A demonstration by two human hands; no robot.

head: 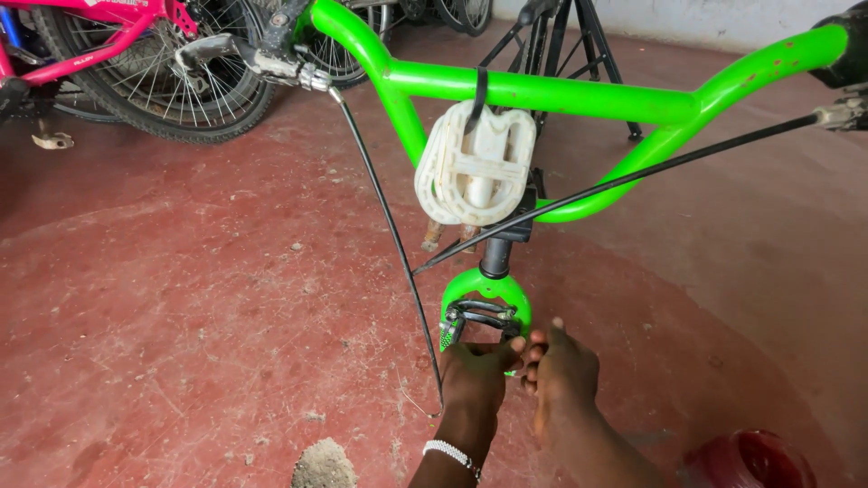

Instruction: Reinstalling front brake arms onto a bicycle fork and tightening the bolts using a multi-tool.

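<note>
Both hands at brake on fork: L hand pinching caliper, R hand fingers curled beside it, grip unclear. Looks like brake adj; next needs cable seated w/ arms squeezed.

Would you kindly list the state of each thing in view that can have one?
Bright green bicycle fork: no wheel visible in it.
Black brake caliper: mounted on fork; both hands at it.
Left hand: fingers on caliper.
Right hand: fingertips beside fork.
White plastic pedals: hanging from green handlebar.
Black brake cable: hanging, slack.
</note>
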